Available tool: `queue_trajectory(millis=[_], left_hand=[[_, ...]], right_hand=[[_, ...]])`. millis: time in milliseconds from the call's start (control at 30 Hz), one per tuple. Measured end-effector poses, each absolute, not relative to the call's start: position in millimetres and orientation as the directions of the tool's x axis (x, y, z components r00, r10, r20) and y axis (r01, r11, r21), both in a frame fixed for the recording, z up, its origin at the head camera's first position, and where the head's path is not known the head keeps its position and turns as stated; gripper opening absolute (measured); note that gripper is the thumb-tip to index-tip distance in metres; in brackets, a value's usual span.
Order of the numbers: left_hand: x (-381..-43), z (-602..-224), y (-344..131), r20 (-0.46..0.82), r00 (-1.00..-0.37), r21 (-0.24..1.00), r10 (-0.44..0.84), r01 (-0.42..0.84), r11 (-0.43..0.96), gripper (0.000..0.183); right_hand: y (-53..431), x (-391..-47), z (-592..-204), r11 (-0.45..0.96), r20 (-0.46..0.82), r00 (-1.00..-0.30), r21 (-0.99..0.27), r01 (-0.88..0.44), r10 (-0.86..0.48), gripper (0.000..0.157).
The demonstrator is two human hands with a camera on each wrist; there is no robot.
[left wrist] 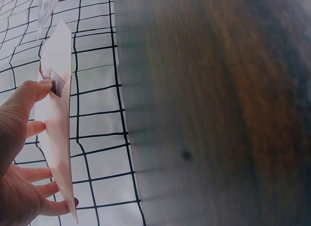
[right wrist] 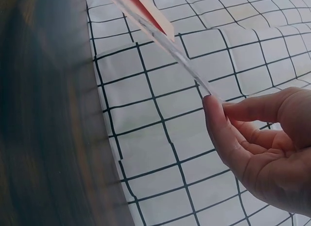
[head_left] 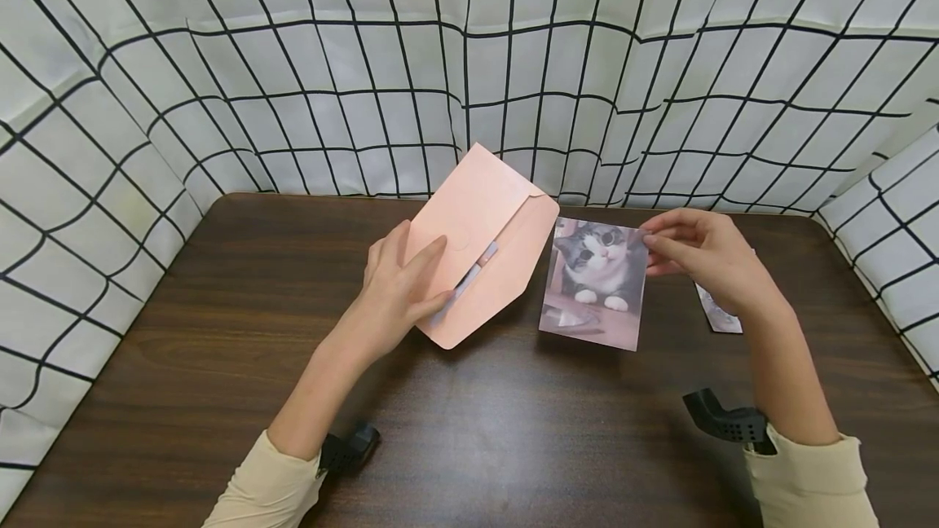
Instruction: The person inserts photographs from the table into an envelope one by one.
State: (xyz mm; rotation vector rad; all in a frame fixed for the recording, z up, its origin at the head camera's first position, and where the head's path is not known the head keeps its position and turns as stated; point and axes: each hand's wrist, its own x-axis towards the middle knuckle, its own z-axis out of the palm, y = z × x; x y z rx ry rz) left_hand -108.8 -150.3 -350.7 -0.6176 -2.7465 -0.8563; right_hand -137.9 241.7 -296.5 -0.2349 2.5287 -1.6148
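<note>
My left hand [head_left: 389,288] holds a pink envelope [head_left: 477,194] up at a tilt, the thumb at its opening and some fingers behind it. The envelope's flap is folded out, and the edge of a card [head_left: 477,266] shows inside the slot. To the right, my right hand [head_left: 693,249] pinches a photo card [head_left: 597,275] by its upper right side, between thumb and fingers. A grey-and-white kitten with white paws is printed on it. In the right wrist view the card [right wrist: 180,56] appears nearly edge-on.
Another printed card [head_left: 717,314] lies on the dark wooden table [head_left: 469,430], partly covered by my right hand and wrist. White cloth [head_left: 491,63] with a black grid surrounds the table at the back and sides. Black camera mounts [head_left: 726,418] sit on both wrists.
</note>
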Motion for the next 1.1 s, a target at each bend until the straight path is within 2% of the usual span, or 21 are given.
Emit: queue_trajectory(millis=[1100], left_hand=[[-106.9,-352.5,-143.0,0.334,-0.875,0.477,0.351,0.478,0.738,0.059]], right_hand=[[209.1,-131.0,-298.0,0.387,-0.054,-0.965,-0.921,-0.052,-0.258,0.028]])
